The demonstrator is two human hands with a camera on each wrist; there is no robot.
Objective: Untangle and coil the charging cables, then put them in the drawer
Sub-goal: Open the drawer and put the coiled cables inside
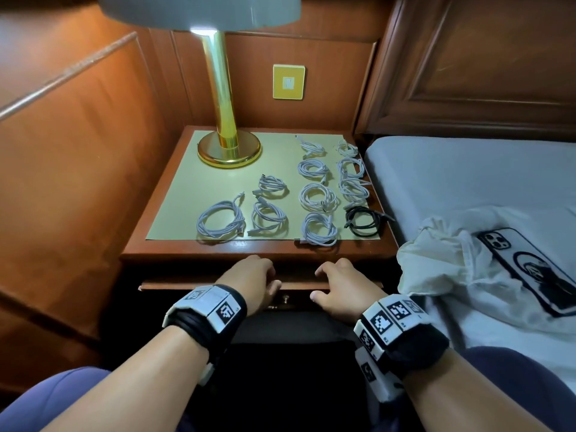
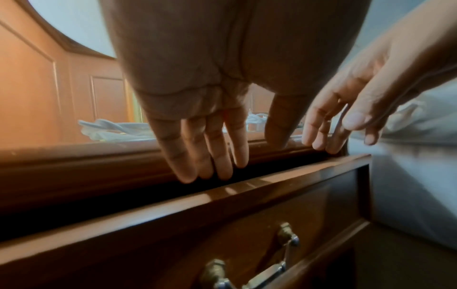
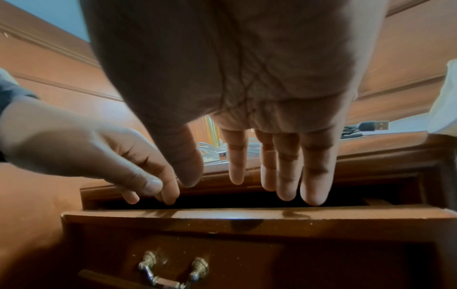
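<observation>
- The drawer (image 1: 237, 286) stands slightly open; its inside is dark and cannot be made out.
- Coiled white cables (image 1: 318, 198) and one black cable (image 1: 363, 221) lie in rows on the nightstand (image 1: 149, 226) top's pale mat.
- The left hand (image 1: 249, 283) and right hand (image 1: 341, 286) hang over the gap, fingers (image 2: 190, 156) straight and relaxed, holding nothing.
- A brass handle (image 3: 173, 271) hangs on the glossy wooden front.
- A gold lamp (image 1: 223, 120) stands behind; a phone (image 1: 530, 266) lies on crumpled cloth (image 1: 442, 260) on the bed.
</observation>
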